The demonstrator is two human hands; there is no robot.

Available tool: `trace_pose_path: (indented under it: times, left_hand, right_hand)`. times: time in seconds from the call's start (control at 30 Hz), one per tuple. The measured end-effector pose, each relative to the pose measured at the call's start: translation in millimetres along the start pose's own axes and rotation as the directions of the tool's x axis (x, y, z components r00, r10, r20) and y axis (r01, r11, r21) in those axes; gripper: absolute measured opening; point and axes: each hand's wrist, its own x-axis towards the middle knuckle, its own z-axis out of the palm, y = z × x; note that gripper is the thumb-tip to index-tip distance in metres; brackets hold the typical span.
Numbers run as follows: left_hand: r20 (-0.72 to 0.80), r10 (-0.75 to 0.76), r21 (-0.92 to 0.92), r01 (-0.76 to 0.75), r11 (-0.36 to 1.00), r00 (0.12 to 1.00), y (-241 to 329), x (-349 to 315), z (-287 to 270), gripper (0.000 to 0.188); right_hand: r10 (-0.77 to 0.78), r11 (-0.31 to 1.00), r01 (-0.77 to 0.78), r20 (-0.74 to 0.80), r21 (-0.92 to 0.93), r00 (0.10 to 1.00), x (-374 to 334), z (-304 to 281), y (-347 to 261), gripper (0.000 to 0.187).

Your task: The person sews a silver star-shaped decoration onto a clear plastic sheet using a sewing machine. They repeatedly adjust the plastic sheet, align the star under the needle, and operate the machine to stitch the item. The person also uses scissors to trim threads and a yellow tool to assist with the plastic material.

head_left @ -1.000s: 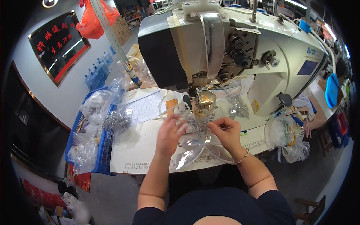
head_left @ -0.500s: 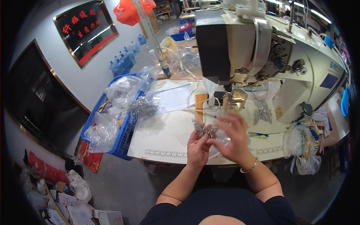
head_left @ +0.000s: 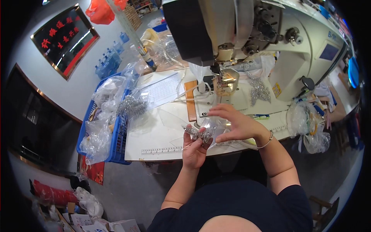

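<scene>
Silver ornament (head_left: 205, 134) is in left hand (head_left: 194, 154), bags (head_left: 97, 140) in blue basket (head_left: 117, 150).

Sewing workshop: large sewing machine (head_left: 299, 50) on white bench (head_left: 148, 133), ruler strip (head_left: 162, 150) near front edge, blue basket (head_left: 120, 141) of clear plastic bags (head_left: 97, 141) alongside.

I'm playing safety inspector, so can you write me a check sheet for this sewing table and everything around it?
Surface: white tabletop with printed ruler strips near its front edge.
Job's things: silvery, glittery ornament; white-and-black sewing machine; another silvery piece farther back.
Clutter: blue plastic basket heaped with clear plastic bags.
Hands: left hand pinches the ornament; right hand open beside it.
Cables: nothing clearly seen.
Surroundings: translucent blue water bottles by the white wall.
</scene>
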Motion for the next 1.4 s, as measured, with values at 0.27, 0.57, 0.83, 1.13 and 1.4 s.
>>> trace_pose_path:
  times: [0.27,0.57,0.83,1.13,1.4]
  left_hand:
    - [-0.166,0.121,0.341,-0.059,0.938,0.979,-6.7,-12.1,12.6,0.054]
    - [-0.195,0.020,0.170,0.014,0.985,0.981,-8.8,-14.0,27.4,0.050]
    - [-0.232,0.052,0.239,0.005,0.971,0.971,-12.1,-15.5,29.5,0.045]
    - [-0.222,0.041,0.248,0.015,0.969,0.974,-11.7,-17.3,25.9,0.043]
    - [-0.178,0.032,0.259,0.016,0.966,0.983,-10.3,-18.0,24.2,0.044]
  right_hand:
    - [0.086,0.994,-0.087,0.016,0.071,0.996,1.6,3.0,-9.1,0.035]
    - [0.085,0.996,-0.085,0.017,-0.017,0.996,1.9,-9.4,-15.4,0.039]
    - [0.040,0.997,-0.042,-0.036,-0.057,0.999,1.3,-10.0,-18.3,0.049]
    - [0.075,0.997,-0.074,0.041,-0.032,0.996,1.2,-14.1,-18.3,0.046]
    - [-0.075,0.987,0.099,-0.185,0.124,0.980,8.4,-25.1,-16.5,0.018]
